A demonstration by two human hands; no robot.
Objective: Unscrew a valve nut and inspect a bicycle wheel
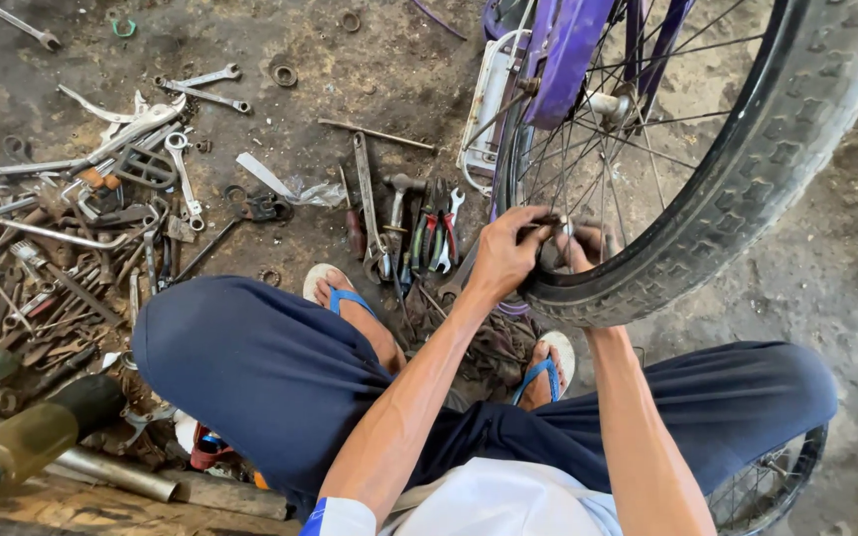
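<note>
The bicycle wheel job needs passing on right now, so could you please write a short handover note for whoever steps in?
Left hand: gripping the inner edge of the bicycle wheel at the rim, fingers curled; whether it holds a small tool is unclear.
Right hand: on the same spot, mostly hidden behind the tyre.
Wheel stands upright in the purple frame, between the person's knees.
Pliers and screwdrivers lie on the floor by the left foot; pile of spanners further left.
Done: tyre is seated on the wheel.
Left: work at the rim is ongoing; what remains cannot be told.
</note>
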